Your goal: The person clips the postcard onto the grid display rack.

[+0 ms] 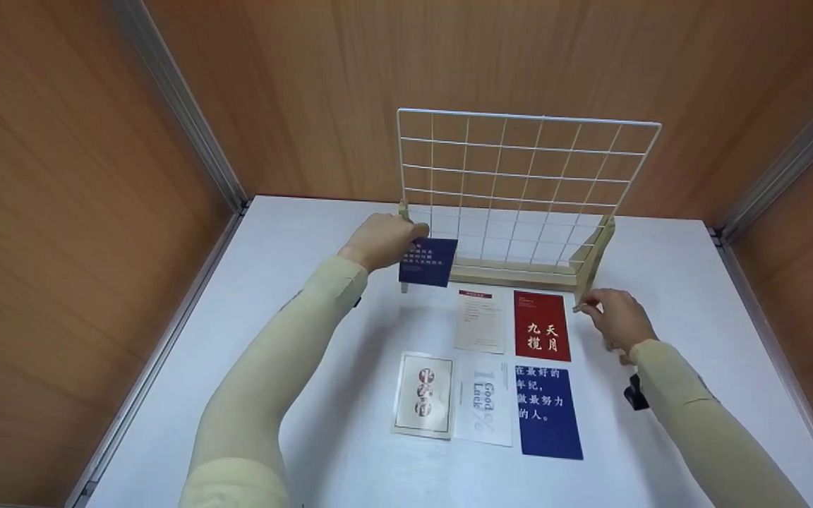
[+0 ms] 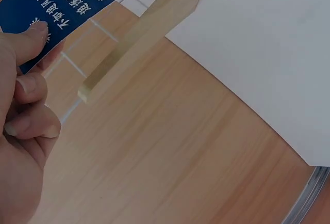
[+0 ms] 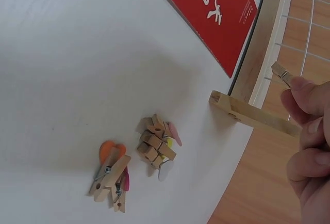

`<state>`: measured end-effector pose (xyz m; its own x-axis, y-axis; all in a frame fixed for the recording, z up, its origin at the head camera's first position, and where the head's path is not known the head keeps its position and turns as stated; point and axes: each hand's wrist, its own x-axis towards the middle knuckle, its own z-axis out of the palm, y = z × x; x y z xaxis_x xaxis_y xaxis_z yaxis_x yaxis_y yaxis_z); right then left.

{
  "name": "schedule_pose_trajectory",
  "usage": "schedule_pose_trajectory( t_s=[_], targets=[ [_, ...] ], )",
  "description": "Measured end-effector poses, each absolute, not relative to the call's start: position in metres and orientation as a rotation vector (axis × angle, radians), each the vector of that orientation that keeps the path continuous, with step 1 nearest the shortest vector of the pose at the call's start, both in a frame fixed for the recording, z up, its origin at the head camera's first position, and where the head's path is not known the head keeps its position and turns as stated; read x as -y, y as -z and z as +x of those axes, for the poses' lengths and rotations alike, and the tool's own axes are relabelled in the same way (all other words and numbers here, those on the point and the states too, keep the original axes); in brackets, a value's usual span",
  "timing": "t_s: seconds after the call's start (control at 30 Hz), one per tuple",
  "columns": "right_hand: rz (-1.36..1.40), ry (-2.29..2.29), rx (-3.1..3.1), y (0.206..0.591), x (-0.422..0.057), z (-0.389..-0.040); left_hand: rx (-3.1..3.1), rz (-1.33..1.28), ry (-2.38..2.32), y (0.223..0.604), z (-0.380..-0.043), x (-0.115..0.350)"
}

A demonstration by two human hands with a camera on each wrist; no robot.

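Left hand [image 1: 385, 240] grips a dark blue card [image 1: 431, 265] at its 11 o'clock corner, thumb flat on the printed face. We record a thin, matte rectangle bearing rows of small white characters. Taking the centre of the white wire grid [image 1: 530, 175] as hub in the head view, we place this card near 8 o'clock, in front of the lattice; whether it touches the wires we cannot tell.

Right hand [image 1: 622, 317], at 5 o'clock from the same hub, pinches a small wooden clothespin [image 3: 281, 73] between thumb and finger, the remaining fingers curled. We note pale, blunt-ended prongs and a metal spring.

Supporting the grid: a wooden stand [image 1: 595, 254], square-edged and light-grained. It rests on a smooth white surface [image 1: 449, 480].

At 6 o'clock from the hub we count five flat cards: a red card [image 1: 542, 326] with white characters; a cream card [image 1: 480, 323] at its 9 o'clock; a blue card [image 1: 549, 416] at its 6 o'clock; a white "Good Luck" card [image 1: 484, 402]; a bordered card [image 1: 424, 395] with three round medallions.

Right wrist view: two clothespin clusters, one with an orange heart [image 3: 112, 150].
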<state>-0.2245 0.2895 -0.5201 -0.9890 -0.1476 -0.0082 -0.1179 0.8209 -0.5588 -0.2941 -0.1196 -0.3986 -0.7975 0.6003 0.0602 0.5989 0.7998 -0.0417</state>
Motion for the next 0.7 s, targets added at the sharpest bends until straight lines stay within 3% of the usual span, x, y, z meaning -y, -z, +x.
schedule_pose_trajectory(
  t_s=[0.7],
  targets=[
    [-0.250,0.877,-3.000,0.530,-0.290,-0.222,2.758,-0.851,0.020,0.343,-0.314,0.122]
  ],
)
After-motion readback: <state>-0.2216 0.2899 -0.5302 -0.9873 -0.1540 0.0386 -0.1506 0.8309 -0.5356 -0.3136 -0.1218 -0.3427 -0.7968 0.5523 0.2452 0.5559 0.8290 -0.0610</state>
